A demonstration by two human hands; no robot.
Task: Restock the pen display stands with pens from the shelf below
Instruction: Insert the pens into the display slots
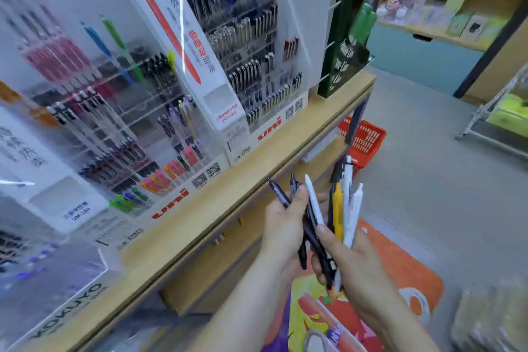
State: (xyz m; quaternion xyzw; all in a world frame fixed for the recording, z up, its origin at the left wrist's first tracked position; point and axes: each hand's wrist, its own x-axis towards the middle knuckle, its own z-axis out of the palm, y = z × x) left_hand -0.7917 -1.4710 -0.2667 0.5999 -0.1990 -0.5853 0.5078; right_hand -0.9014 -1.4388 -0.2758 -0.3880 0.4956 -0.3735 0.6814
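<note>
A fanned bundle of black, white and yellow plastic pens (331, 217) is held in the air in front of the long wooden worktop (257, 171), just off its front edge and at about its height. The left hand (281, 226) grips the dark pens on its side, thumb pressed over them. The right hand (354, 263) has its fingers (328, 237) curled round the yellow and white ones. On the worktop, close to the edge, stand two clear acrylic tiered pen display stands. The nearer one (128, 128) carries pink, orange, green and black pens, and the farther one (251, 66) carries black, silver and blue pens. A bare strip of wood runs along in front of both. To the right the grey floor (428, 180) lies open as an aisle. A red plastic basket (367, 140) sits on it by the worktop's far leg. A tall dark green display (345, 37) ends the row. Across the aisle, wooden shelves of pastel boxes (457, 11) line the wall. The lower shelf (217, 263) under the worktop is shadowed and its contents are hard to make out. The lower ends of the pens are hidden in the palms. The frame's left edge is blurred.
</note>
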